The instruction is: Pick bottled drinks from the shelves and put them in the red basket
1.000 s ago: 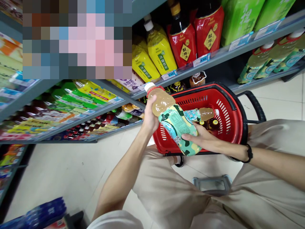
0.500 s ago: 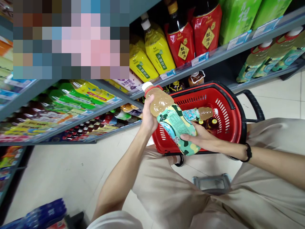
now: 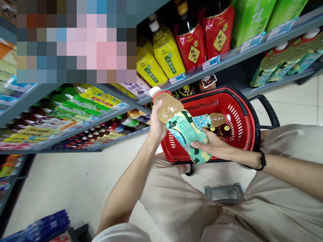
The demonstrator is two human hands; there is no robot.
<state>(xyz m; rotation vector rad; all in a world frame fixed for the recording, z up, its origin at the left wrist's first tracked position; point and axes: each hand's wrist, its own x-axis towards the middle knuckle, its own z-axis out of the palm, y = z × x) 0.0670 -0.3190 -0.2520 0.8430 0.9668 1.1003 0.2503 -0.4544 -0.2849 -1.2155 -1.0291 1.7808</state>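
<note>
Pale floor [image 3: 68, 181], stocked shelves [image 3: 193, 71] before you | your left hand [image 3: 157, 122]: fingers around bottle [image 3: 185, 129] near neck | your right hand [image 3: 214, 145]: fingers holding its lower end | bottle tilted over basket [image 3: 248, 132]

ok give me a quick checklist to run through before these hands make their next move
1. Upper grip: ok, the left hand is around the upper part of the held bottle.
2. Lower support: ok, the right hand holds its lower end.
3. Cap on: ok, the white cap is in place; tightness, cannot tell.
4. Basket unoccupied: not ok, the red basket contains a lying bottle and yellow-capped bottles.
5. Basket footing: cannot tell, its underside is hidden.
</note>
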